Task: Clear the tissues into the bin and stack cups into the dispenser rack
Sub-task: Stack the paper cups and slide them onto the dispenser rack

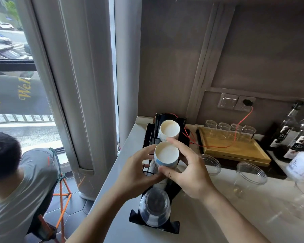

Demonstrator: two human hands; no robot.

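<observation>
A black dispenser rack (pixel 172 225) stands on the pale counter near its left edge. Its middle slot holds a stack of white paper cups (pixel 166 155) with a blue band. My left hand (pixel 139 174) grips that stack from the left and my right hand (pixel 188 171) grips it from the right, thumb across its front. Another stack of white paper cups (pixel 170 129) sits in the far slot. A stack of clear plastic cups (pixel 154 206) lies in the near slot. No tissues or bin are visible.
Loose clear plastic cups (pixel 251 174) stand on the counter (pixel 218 216) to the right. A wooden tray (pixel 239 149) with upturned glasses sits behind them, a red cable across it. Bottles (pixel 295 135) stand far right. A person (pixel 16 181) sits lower left by the window.
</observation>
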